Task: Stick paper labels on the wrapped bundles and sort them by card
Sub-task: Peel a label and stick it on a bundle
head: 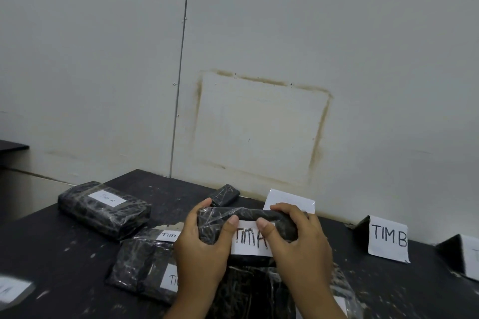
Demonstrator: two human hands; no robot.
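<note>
I hold a black plastic-wrapped bundle [219, 225] above the dark table [51, 254], gripped at both ends. My left hand [199, 254] clasps its left end and my right hand [300, 248] its right end. Both thumbs press the top edge of a white paper label [250, 243] reading "TIM A" on the bundle's near face. A folded card marked "TIM B" [388, 239] stands at the right by the wall. Another white card [289, 201] stands behind the held bundle, its writing hidden.
Labelled wrapped bundles lie at the left: one far left [103, 208] and two nearer [141, 264]. A small wrapped bundle [224, 195] lies by the wall. More wrapped bundles [259, 290] sit under my hands. Another card [470, 256] stands at the right edge. A loose paper [11, 289] lies at lower left.
</note>
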